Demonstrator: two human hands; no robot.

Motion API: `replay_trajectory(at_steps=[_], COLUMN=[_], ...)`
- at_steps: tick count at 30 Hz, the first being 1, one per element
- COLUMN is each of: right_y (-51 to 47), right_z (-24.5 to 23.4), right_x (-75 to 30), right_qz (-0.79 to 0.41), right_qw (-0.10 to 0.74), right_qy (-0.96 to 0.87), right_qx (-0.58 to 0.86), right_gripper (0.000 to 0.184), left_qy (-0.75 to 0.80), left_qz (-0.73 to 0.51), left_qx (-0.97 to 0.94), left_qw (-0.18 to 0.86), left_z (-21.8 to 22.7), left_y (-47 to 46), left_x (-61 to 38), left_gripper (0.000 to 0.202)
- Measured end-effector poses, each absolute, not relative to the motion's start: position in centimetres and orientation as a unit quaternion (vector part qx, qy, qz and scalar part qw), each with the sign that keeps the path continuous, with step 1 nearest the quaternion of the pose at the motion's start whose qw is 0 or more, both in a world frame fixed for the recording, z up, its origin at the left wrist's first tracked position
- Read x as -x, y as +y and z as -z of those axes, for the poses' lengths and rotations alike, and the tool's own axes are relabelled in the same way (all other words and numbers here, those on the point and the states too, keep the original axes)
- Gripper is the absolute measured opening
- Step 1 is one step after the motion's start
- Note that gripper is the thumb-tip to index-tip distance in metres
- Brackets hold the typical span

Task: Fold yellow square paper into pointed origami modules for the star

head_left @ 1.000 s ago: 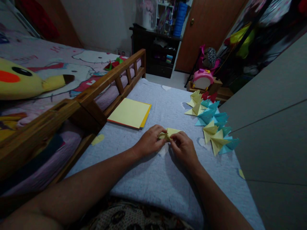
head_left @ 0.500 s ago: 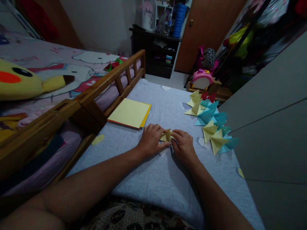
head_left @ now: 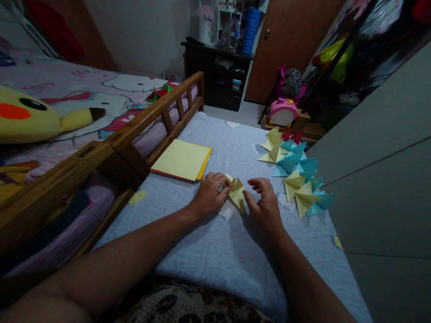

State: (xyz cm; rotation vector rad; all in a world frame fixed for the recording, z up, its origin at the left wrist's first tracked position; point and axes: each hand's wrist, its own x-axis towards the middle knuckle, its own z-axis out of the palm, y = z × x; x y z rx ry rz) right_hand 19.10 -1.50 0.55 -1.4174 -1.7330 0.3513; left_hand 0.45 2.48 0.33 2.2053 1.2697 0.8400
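Note:
A small folded yellow origami piece with pointed corners is between my hands, over the blue-grey cloth. My left hand pinches its left side between thumb and fingers. On the other side, my right hand has its thumb and fingers apart, with the thumb tip close to the paper's right edge; whether it touches I cannot tell. Beyond my left hand lies a stack of square paper, pale yellow on top with orange edges showing. To the right stand several finished-looking origami pieces in yellow, turquoise and red.
A wooden bed rail runs along the left, with a yellow plush toy on the bed behind it. A pale cabinet panel borders the right side. Past the far edge are a dark shelf unit and a pink toy.
My right hand has let go of the yellow origami piece and drawn slightly right, its fingers opening. The piece has turned and now shows a point toward me; my left hand still pinches it.

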Motion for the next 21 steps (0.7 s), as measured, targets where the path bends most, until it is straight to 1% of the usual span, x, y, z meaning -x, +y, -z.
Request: replay_trajectory(at_steps=[3, 8, 11, 15, 18, 19, 21], right_y=[-1.24, -0.87, -0.78, -0.74, -0.77, -0.8, -0.87], right_z=[-0.52, -0.32, -0.46, -0.6, -0.54, -0.48, -0.35], right_x=[-19.19, -19.13, -19.22, -19.49, -19.51, -19.46, -19.32], right_qz=[-0.185, -0.249, -0.291, -0.316, -0.303, -0.299, -0.291], right_qw=[0.434, 0.433, 0.447, 0.483, 0.504, 0.503, 0.491], right_qy=[-0.676, -0.67, -0.646, -0.613, -0.609, -0.614, -0.63], right_qx=[0.565, 0.549, 0.546, 0.539, 0.531, 0.529, 0.526], right_gripper=[0.024, 0.013, 0.015, 0.016, 0.017, 0.017, 0.016], left_qy=[0.446, 0.4, 0.415, 0.463, 0.414, 0.393, 0.37], left_qz=[-0.312, -0.354, -0.398, -0.396, -0.389, -0.396, -0.405], left_qx=[-0.799, -0.797, -0.76, -0.687, -0.654, -0.64, -0.619], left_qw=[0.256, 0.282, 0.302, 0.397, 0.5, 0.528, 0.562], left_z=[-0.72, -0.66, -0.6, -0.59, -0.35, -0.22, 0.05], left_y=[2.43, 2.36, 2.14, 1.74, 1.71, 1.76, 1.93], left_x=[-0.34, -0.33, -0.31, -0.28, -0.42, -0.49, -0.61], left_gripper=[0.007, 0.009, 0.01, 0.034, 0.052, 0.052, 0.04])
